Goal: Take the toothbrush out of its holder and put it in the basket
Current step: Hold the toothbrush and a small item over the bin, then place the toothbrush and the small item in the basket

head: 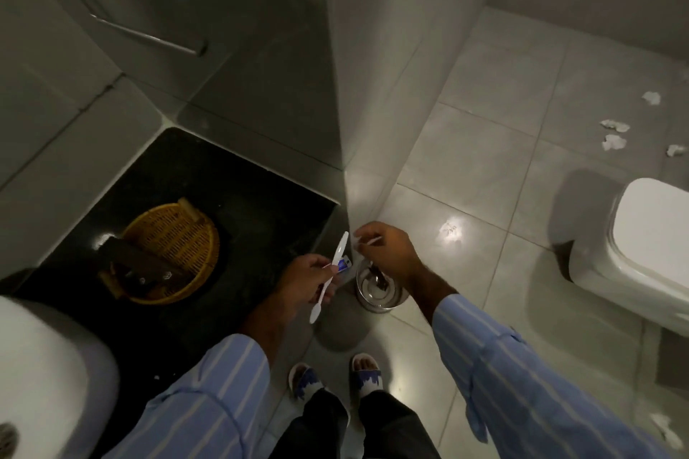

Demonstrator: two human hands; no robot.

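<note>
My left hand grips a white toothbrush by the middle, tilted with one end up and to the right, together with a small blue tube. It hovers over the right edge of the black counter. The round yellow wicker basket sits on that counter to the left of my hand, with a dark object lying in it. My right hand pinches a thin clear wrapper above a small steel bin on the floor.
A white sink is at the lower left. A white toilet stands on the right. Several crumpled paper scraps lie on the tiled floor. A wall corner rises just behind my hands. My sandalled feet are below.
</note>
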